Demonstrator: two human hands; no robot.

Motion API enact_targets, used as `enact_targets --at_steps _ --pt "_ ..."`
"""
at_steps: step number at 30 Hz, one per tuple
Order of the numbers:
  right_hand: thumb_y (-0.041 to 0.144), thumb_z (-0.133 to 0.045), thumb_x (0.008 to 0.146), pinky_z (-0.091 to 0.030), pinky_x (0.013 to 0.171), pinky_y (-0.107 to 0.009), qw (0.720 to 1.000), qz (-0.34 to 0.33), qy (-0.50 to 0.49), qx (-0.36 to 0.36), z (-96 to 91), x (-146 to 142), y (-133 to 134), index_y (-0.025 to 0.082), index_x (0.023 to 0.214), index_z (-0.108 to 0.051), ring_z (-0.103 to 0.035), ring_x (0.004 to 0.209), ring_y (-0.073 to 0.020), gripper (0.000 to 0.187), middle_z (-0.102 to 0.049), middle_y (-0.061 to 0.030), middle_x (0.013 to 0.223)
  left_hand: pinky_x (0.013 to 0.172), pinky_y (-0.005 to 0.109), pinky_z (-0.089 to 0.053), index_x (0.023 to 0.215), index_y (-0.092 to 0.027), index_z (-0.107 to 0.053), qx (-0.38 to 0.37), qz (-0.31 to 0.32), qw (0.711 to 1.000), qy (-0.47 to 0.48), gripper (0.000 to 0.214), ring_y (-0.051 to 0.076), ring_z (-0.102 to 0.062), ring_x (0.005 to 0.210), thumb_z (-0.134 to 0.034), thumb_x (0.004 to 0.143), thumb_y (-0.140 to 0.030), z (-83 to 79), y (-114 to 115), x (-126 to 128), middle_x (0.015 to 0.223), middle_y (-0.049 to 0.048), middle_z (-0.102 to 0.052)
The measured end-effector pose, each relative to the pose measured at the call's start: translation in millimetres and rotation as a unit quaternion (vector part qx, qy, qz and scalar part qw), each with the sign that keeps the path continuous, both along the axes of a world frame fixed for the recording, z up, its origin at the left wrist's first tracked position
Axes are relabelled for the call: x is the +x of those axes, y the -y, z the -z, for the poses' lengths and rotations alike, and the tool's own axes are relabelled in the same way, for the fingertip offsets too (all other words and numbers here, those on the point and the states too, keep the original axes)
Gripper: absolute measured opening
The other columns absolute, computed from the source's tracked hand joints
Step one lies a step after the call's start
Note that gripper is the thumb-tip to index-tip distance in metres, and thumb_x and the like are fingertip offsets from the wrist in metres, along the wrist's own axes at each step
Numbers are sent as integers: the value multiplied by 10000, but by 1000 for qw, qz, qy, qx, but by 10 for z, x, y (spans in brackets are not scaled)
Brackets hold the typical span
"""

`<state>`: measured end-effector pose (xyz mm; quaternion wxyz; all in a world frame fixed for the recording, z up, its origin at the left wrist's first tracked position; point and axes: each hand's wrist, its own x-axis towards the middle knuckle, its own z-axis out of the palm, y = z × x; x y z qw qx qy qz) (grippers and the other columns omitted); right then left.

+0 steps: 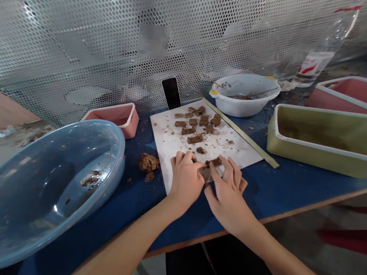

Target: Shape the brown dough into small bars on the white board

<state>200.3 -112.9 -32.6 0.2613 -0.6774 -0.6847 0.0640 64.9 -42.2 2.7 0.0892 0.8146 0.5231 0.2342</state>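
My left hand (186,178) rests at the near edge of a white board (239,148), its fingers curled over the board and the thumb pointing to the right. Beside it my right hand (230,193) has bent fingers pressed on a small dark brown clay piece (213,162). This piece lies between the two hands, partly covered by fingers. Beyond the hands, several shaped clay pieces (195,138) and crumbs are spread over the board. A rough clay lump (148,162) sits on the blue table left of the board.
At left a large blue basin (114,146) stands tilted, near a small pink bin (133,122). A phone (171,93) leans against the perforated metal screen (116,34). Along the board's right lies a flat strip (241,134). Further right are a white bowl (241,107), green bin (323,158) and bottle (317,60).
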Motion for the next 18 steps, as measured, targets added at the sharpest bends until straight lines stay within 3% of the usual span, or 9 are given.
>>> enact_targets --at_steps 3,7,18 --pt "337 -436 1087 -382 1234 -699 1000 2 -5 -2 -14 -7 -1 198 1662 -481 -194 1685 -425 593 -316 -220 1766 1031 552 -463 1020 -232 -889 -14 8 1000 0 489 332 -525 1140 -538 839 56 -39 12 10 1092 114 -674" --pt "346 -443 1088 -389 1222 -701 1000 9 -20 20 -18 -1 6 176 1671 -454 -219 1672 -425 608 -342 -240 1741 1013 534 -456 955 -209 -876 -28 12 1000 -2 468 330 -529 1141 -526 812 68 -60 13 18 1093 113 -685" --pt "306 -497 1063 -429 1160 -707 999 14 23 37 -74 17 50 290 1601 -581 -307 1614 -465 545 -394 -162 1736 1006 548 -459 979 -210 -852 -11 7 1000 6 476 338 -528 1127 -520 806 83 5 -8 2 1074 115 -681"
